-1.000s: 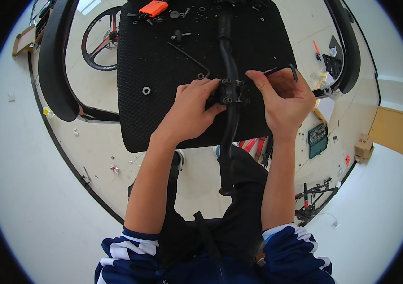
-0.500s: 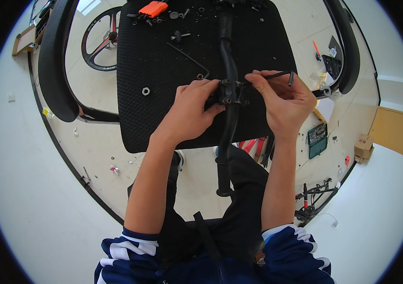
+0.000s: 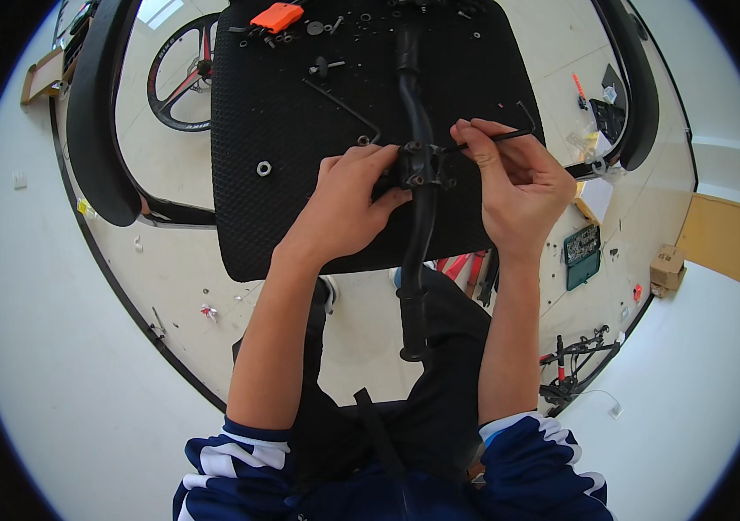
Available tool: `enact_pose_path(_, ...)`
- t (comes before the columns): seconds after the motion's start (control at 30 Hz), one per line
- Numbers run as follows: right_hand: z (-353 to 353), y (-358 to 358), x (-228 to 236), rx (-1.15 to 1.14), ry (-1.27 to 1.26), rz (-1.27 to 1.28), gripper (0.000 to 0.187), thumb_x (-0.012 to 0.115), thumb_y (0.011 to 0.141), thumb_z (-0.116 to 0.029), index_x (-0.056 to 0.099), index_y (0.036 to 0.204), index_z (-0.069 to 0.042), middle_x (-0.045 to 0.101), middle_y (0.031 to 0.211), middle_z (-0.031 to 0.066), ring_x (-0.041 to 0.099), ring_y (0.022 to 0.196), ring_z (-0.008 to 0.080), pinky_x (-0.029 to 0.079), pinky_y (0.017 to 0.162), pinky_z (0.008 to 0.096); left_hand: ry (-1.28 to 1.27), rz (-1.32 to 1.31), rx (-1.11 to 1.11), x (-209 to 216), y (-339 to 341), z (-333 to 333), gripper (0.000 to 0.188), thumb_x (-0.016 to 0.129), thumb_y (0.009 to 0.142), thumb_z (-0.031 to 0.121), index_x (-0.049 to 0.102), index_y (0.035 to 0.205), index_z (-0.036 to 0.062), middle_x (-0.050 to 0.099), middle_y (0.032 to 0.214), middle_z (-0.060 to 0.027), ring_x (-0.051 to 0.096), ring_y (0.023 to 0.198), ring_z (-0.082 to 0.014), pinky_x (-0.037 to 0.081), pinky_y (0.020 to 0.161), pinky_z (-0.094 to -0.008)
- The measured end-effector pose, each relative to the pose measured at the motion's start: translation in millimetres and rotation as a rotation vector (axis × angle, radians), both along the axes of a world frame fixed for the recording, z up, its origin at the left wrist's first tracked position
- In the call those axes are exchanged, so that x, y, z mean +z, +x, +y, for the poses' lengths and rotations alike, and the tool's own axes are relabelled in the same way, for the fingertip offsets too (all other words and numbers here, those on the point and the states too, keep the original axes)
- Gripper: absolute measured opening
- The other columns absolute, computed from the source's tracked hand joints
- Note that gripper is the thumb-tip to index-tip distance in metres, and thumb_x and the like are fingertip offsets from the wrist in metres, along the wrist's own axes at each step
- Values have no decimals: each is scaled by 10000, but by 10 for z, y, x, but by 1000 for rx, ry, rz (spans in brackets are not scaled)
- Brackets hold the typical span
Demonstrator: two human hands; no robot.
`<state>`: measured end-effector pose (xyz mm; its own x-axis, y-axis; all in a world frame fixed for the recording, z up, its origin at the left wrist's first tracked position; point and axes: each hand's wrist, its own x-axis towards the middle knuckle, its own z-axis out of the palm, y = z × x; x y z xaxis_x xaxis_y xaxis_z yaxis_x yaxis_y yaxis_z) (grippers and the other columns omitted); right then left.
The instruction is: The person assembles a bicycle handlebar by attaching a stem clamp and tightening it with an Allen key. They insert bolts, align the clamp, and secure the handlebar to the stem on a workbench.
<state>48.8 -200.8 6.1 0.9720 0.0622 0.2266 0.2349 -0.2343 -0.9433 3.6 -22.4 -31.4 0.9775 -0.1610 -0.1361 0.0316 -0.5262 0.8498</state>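
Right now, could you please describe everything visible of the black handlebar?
The handlebar is a black, metal-looking tube with gentle bends and a flanged grip at its near end, which juts past the black seat. A bolted clamp encircles its middle. The left hand holds the clamp; the hex key in the right hand points at it.

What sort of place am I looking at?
Looks like a makeshift indoor bike workshop: a black handlebar over a chair seat, a spoked wheel and an open green case on the floor.
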Motion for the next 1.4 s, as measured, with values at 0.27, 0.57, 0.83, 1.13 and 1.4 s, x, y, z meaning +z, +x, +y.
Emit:
enact_pose_path(0.27, -87, 0, 122, -46, 247, 96, 140, 727, 901, -1, 729, 1026, 61, 759, 896, 140, 753, 843, 205, 610, 774, 281, -21, 27, 11, 12, 11, 0, 351, 707, 892, 128, 640, 1226, 43, 650, 1083, -128, 584, 1102, -294, 336, 1064, -420)
enact_pose_path(0.57, -234, -64, 54, 103, 155, 115, 154, 722, 898, 10, 725, 1043, 62, 759, 911, 160, 758, 857, 237, 619, 800, 314, -8, -6, 32, 13, -2, -8, 380, 705, 889, 128, 636, 1248, 24, 657, 1077, -135, 587, 1099, -295, 345, 1055, -422)
enact_pose_path(0.83, -207, -45, 38, 36, 264, 129, 169, 765, 864, -5, 732, 1018, 59, 762, 909, 157, 758, 847, 218, 612, 782, 292, -7, 32, 33, -1, 6, -4, 398, 708, 887, 137, 630, 1259, 22, 657, 1084, -133, 592, 1088, -293, 347, 1049, -420)
enact_pose_path(1.13, -230, -79, 9, 59, 103, 70, 165, 777, 845, 16, 738, 996, 71, 763, 921, 151, 748, 834, 179, 602, 784, 263, -27, 31, -6, -35, 34, 11, 384, 707, 894, 143, 631, 1250, 25, 652, 1086, -138, 587, 1094, -295, 338, 1061, -431)
enact_pose_path(1.4, -122, -218, 127, 38, 293, 180, 180, 709, 872, 84, 725, 1051, 66, 759, 947, 154, 746, 879, 191, 600, 844, 294, -37, 61, 13, -10, 39, 9, 372, 704, 898, 146, 634, 1245, 33, 652, 1080, -126, 587, 1085, -289, 348, 1038, -408)
